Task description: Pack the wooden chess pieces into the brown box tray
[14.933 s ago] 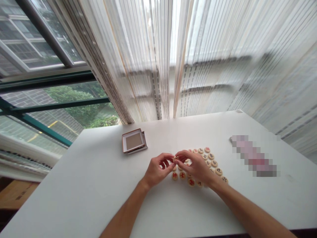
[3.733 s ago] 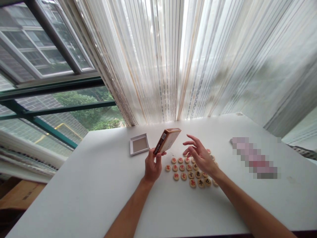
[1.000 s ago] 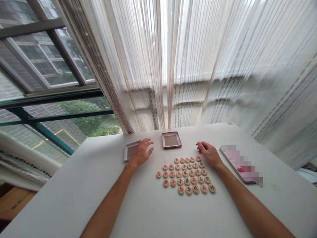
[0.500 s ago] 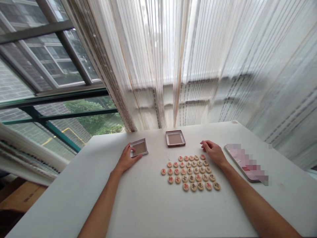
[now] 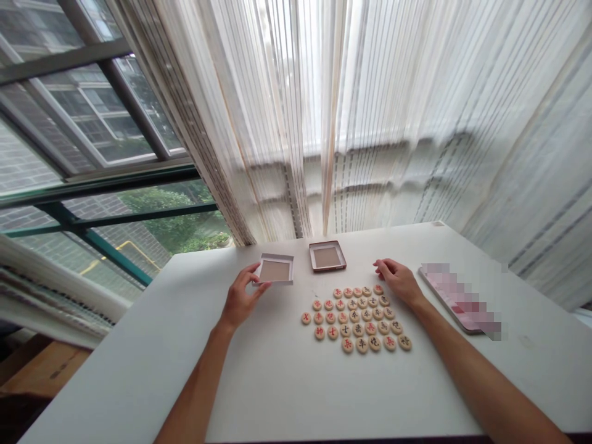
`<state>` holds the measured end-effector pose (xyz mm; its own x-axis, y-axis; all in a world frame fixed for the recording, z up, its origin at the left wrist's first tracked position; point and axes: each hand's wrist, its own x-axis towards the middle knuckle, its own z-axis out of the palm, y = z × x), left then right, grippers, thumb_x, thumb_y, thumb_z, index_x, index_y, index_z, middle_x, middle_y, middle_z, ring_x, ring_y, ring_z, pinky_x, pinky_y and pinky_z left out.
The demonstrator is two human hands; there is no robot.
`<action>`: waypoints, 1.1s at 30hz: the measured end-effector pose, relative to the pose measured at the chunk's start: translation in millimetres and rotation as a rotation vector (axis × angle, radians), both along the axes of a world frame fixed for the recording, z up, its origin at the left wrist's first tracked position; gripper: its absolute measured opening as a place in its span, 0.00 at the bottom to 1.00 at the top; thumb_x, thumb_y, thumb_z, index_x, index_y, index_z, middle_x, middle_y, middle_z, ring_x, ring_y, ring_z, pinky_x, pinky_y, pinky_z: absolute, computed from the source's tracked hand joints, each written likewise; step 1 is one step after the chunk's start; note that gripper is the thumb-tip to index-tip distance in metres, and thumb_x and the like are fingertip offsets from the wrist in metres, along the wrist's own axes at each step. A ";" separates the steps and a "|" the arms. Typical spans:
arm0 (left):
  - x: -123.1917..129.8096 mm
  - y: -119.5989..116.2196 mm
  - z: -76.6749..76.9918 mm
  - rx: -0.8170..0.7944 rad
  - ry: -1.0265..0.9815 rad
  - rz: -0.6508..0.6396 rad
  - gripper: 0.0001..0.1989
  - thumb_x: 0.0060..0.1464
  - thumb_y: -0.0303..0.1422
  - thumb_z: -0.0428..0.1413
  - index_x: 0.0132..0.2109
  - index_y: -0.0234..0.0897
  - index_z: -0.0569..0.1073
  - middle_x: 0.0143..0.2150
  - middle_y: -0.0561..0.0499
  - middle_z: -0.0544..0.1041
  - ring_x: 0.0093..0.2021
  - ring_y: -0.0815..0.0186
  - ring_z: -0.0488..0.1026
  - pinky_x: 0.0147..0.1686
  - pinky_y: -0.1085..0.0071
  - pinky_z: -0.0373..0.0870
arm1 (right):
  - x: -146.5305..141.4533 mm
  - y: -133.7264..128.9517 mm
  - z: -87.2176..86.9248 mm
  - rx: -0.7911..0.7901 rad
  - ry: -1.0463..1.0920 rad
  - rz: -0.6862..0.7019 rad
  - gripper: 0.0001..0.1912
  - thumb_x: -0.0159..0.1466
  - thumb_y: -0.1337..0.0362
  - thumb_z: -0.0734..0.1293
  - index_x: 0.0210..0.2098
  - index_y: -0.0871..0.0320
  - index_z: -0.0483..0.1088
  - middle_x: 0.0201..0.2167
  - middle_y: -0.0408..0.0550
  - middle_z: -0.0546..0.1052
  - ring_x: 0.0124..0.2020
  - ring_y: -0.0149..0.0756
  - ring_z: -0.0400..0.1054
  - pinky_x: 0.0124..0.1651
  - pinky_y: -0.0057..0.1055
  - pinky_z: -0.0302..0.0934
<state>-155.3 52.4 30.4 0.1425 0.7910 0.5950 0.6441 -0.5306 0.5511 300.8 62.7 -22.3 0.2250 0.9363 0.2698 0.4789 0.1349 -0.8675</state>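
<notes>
My left hand (image 5: 241, 297) grips the left side of a shallow light-coloured box half (image 5: 276, 272), its thumb at the near edge and fingers at the far left. The box half's brown inner base faces up, with no pieces in it. My right hand (image 5: 398, 280) rests on the table with fingers loosely curled, nothing visible in them. Just left of it, several round wooden Chinese chess pieces (image 5: 354, 316) lie in uneven rows, with red and black characters upward. A second box half (image 5: 327, 256), with a dark reddish rim, sits behind the pieces.
A phone-like flat object (image 5: 456, 302), partly blurred out, lies right of my right forearm. All of this is on a white table (image 5: 277, 382). Striped sheer curtains (image 5: 370, 123) hang behind its far edge, a window (image 5: 106, 123) is at the left, and a cardboard box (image 5: 46, 367) stands below left.
My left hand has moved right with the light box half, which has turned squarer to my view and now sits closer to the second half. My right hand and the pieces stay put.
</notes>
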 end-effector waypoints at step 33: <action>88.1 -184.4 -47.4 -0.534 -0.662 -0.161 0.30 0.66 0.40 0.53 0.69 0.45 0.52 0.65 0.40 0.67 0.58 0.57 0.74 0.53 0.62 0.75 | -163.9 -217.5 -4.7 0.053 0.152 0.282 0.21 0.69 0.60 0.64 0.61 0.50 0.62 0.38 0.45 0.76 0.25 0.29 0.67 0.30 0.27 0.69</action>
<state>-67.2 -132.0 -16.9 0.0323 0.9883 0.1494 0.0423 -0.1506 0.9877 137.0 -154.9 -27.0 0.0005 0.9531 0.3026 0.2816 0.2903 -0.9146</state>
